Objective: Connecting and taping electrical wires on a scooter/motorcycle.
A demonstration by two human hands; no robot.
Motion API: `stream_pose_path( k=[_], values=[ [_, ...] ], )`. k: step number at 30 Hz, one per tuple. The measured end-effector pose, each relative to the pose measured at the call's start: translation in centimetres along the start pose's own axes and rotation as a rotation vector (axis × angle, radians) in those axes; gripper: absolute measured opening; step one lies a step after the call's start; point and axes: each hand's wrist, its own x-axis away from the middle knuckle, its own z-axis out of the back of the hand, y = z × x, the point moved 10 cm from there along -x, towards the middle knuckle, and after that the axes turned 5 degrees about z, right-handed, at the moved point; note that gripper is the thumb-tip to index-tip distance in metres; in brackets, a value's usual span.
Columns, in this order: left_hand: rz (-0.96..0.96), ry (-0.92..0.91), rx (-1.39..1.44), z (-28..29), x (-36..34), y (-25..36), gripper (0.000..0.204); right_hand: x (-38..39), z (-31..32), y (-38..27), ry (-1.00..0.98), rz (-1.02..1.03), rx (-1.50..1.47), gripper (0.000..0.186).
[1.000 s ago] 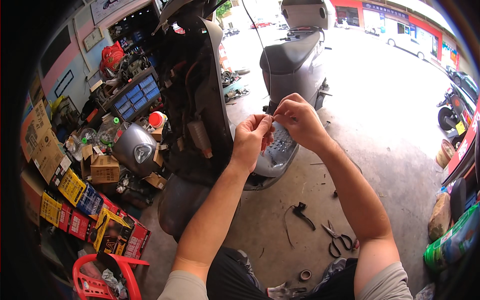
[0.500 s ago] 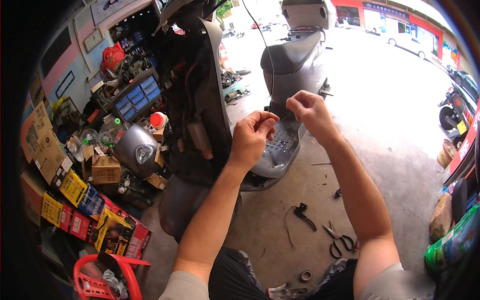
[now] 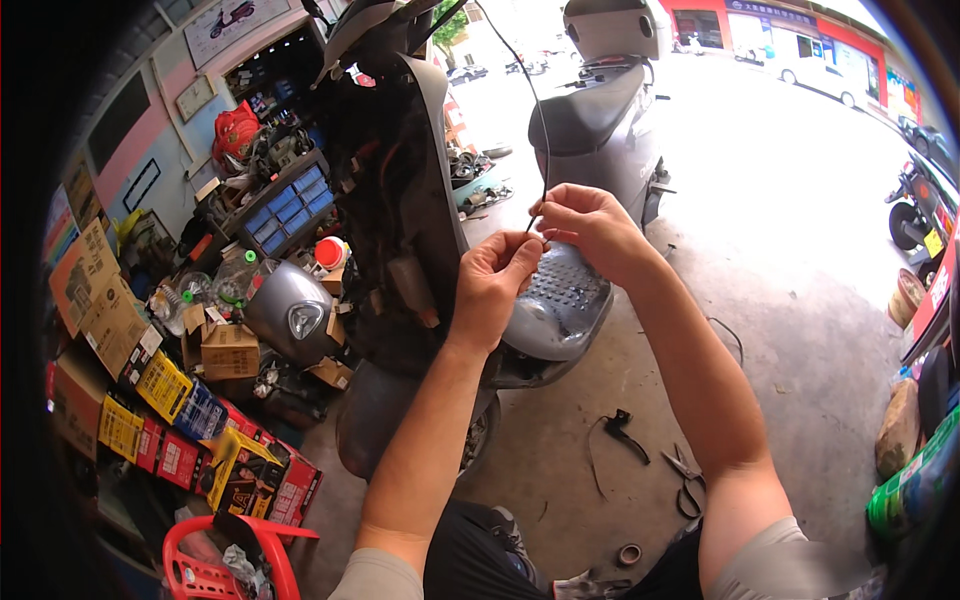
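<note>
On the concrete floor (image 3: 800, 370) of an open-fronted workshop, listed from my remote seat: one grey scooter (image 3: 435, 200), dark inner front exposed, studded footboard (image 3: 545, 315) beyond the hands. One rack of blue drawers (image 3: 290, 215), left, amid stacked parts. One red plastic chair (image 3: 280, 565), lower left, partly in view. One silver body panel (image 3: 283, 310), near cardboard boxes (image 3: 230, 352). My left hand (image 3: 490, 285): fingers pinched on the cable. My right hand (image 3: 595, 232): half a second ago off to the right, a fine strand between the two; now back in, fingers apparently pinching just above the left. Both hands thus work one short stretch again, by my judgement. One thin dark cable (image 3: 543, 140), hanging from the upper edge into both grips; its lower end I cannot make out. One black lever (image 3: 628, 440), one pair of scissors (image 3: 688, 490), one tape roll (image 3: 629, 554), all on the floor.
</note>
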Motion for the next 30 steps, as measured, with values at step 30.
stream_pose_path(
  k=[30],
  values=[
    [-0.235,0.299,-0.132,-0.2,-0.8,2.4,0.01,2.9,-0.6,-2.9,0.259,0.167,0.111,0.006]
  ],
)
